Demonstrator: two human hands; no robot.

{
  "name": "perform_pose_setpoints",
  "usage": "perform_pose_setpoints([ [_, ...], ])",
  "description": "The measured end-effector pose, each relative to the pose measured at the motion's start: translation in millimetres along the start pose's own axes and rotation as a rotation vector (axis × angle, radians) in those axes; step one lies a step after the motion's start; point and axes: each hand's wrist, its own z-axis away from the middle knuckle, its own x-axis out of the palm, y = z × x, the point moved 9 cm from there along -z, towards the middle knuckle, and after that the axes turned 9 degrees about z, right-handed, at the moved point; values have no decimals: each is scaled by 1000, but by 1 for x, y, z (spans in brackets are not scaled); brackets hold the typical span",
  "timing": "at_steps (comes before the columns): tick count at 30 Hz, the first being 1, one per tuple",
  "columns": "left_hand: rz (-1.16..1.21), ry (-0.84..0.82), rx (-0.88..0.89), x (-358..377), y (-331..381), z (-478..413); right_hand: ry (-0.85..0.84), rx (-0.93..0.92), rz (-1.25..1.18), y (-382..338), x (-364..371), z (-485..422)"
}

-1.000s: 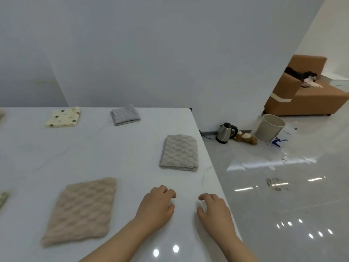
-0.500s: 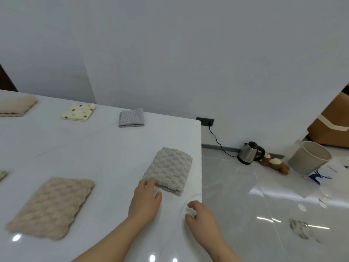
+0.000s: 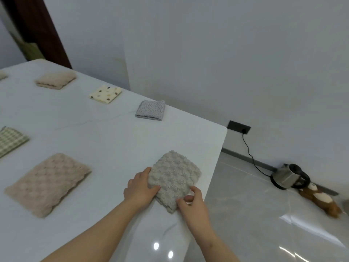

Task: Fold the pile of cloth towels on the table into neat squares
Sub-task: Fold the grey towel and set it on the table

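Gripping the folded grey towel [image 3: 174, 178] by the bench's [image 3: 113, 144] near right edge, left hand [image 3: 140, 190] curled round its left side and right hand [image 3: 192, 203] pinching the near corner, it looks soft, light and floppy, so I'd grab corners.

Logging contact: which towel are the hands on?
The grey bubbly towel by the right table edge; only it is held, by left hand and right hand.

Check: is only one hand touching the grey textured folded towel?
No, the left hand and right hand both hold the grey textured towel.
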Motion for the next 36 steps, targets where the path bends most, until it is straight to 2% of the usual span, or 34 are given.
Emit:
perform_pose_setpoints([
  [3, 76, 89, -54, 0, 2, 8, -89, -6, -39, 6, -6, -10],
  [8, 481, 297, -116, -3, -3, 29, -122, -35, -3, 10, -30, -29],
  [11, 493, 318, -170, -4, -7, 28, -139, -68, 8, 0, -36, -41],
  [15, 470, 233, -241, -6, -10, 18, -173, -115, 30, -18, -34, -59],
  [19, 435, 157, -251, -7, -13, 6, -175, -84, 63, -19, -27, -73],
  [23, 416, 201, -253, -14, -18, -1, -89, -72, 184, -27, -37, -84],
  [26, 477, 265, -263, -16, -19, 1, -85, -141, 285, -43, -41, -93],
  [30, 506, 324, -348, -15, -23, 8, -214, -233, 405, -60, -22, -108],
  [36, 542, 372, -459, -10, -28, 7, -461, -213, 489, -66, -1, -127],
])
